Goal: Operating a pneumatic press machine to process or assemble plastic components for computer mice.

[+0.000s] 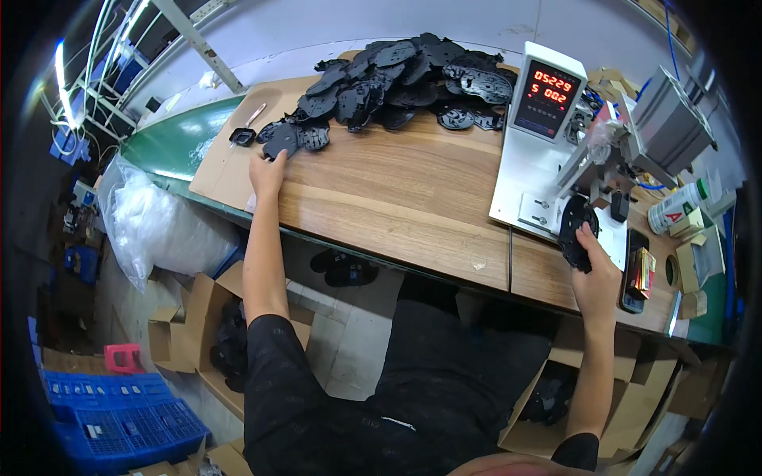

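Observation:
My right hand (597,278) grips a black oval plastic shell (575,230) by its near edge. That shell is tilted at the front of the white bench machine (527,170), close under its metal head. Far to the left, my left hand (267,174) has its fingers closed on the edge of a flat black plastic part (281,140). This part lies at the left end of a big heap of similar black parts (397,79) on the wooden tabletop (397,198). The fingertips of both hands are partly hidden by the parts.
A small black tray (242,136) sits on cardboard at the left. Right of the machine are a white bottle (675,208), a phone (633,297) and a small cardboard box (698,258). Open cartons (202,317) with black parts flank my legs. A plastic bag (163,226) hangs at the left.

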Demonstrator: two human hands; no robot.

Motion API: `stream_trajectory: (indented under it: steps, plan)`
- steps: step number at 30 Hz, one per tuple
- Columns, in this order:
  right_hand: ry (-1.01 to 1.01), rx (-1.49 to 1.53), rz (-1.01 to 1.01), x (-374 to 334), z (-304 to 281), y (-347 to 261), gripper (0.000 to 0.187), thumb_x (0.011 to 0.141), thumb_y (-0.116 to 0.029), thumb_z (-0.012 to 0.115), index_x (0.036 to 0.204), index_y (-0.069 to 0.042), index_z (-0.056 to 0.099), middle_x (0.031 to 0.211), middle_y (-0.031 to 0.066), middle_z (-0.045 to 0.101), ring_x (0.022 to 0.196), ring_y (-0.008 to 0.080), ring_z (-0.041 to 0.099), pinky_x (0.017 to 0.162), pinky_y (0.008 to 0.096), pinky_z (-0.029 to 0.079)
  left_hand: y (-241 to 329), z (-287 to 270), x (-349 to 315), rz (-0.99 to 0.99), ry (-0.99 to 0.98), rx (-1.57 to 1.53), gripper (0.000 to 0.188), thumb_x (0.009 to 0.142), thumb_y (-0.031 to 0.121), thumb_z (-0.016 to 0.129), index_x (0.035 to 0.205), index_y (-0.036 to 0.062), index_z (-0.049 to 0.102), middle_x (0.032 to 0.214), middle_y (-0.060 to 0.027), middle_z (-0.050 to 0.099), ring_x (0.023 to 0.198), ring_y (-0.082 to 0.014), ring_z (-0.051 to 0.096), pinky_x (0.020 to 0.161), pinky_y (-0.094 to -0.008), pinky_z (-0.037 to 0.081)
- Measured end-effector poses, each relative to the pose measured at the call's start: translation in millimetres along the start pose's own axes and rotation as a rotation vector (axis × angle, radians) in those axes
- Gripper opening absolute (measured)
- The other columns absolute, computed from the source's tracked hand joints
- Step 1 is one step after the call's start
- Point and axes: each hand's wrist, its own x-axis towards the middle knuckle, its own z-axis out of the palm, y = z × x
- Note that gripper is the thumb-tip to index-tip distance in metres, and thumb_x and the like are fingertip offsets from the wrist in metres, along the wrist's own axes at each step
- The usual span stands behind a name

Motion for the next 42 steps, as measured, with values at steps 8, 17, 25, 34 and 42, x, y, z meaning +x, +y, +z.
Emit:
stream_trajectory:
  steps: [8,17,25,34,42]
  plan:
    - [0.057,0.021,-0.039,5.8,9.3,3.9,0.048,0.07,0.0,0.067,0.117,-0.009,0.069,0.127,0.0088,0.068,0.104,0.0258,0.07,0.082,0.0346,0.059,44.1,-37.1,-27.9,0.477,-0.145,-0.699,0.024,0.096,0.006,0.066,0.115,-0.0003,0.053,0.107,-0.0081,0.059,0.097,-0.0153,0.06,0.086,-0.0282,0.051]
    - [0.069,0.107,0.071,0.6,-23.1,7.2,0.038,0.072,-0.003,0.066,0.11,-0.007,0.072,0.118,0.0103,0.072,0.097,0.0283,0.071,0.083,0.0374,0.058,279.8,-38.5,-219.7,1.718,-0.355,-0.591,0.024,0.082,0.006,0.071,0.106,0.0097,0.068,0.118,-0.0135,0.069,0.105,-0.0295,0.069,0.09,-0.0398,0.059]
    - [0.405,0.519,0.805,-188.4,-65.1,16.2,0.031,0.08,0.01,0.065,0.109,0.002,0.07,0.107,0.0093,0.075,0.08,0.0102,0.067,0.069,0.0234,0.053,351.1,5.4,-291.4,1.764,-0.358,-0.709,0.02,0.085,0.006,0.065,0.104,0.0107,0.069,0.118,-0.0126,0.069,0.106,-0.0285,0.07,0.092,-0.0397,0.059]
    - [0.238,0.166,1.297,-374.4,-65.7,66.0,0.031,0.083,0.001,0.065,0.114,0.001,0.069,0.087,0.0082,0.071,0.061,0.011,0.061,0.058,0.0268,0.051,365.7,-1.9,-327.0,1.547,-0.342,-0.542,0.027,0.082,0.003,0.065,0.108,0.0075,0.068,0.114,-0.0136,0.068,0.104,-0.0308,0.069,0.088,-0.0395,0.059]
    - [-0.228,-0.171,0.998,-409.0,-20.0,127.8,0.05,0.077,-0.009,0.076,0.125,0.0,0.065,0.112,0.0236,0.07,0.084,0.0282,0.074,0.077,0.0375,0.056,365.0,-3.4,-336.2,1.496,-0.377,-0.462,0.025,0.082,0.004,0.061,0.107,0.0038,0.066,0.113,-0.0143,0.066,0.108,-0.0316,0.067,0.094,-0.0404,0.057]
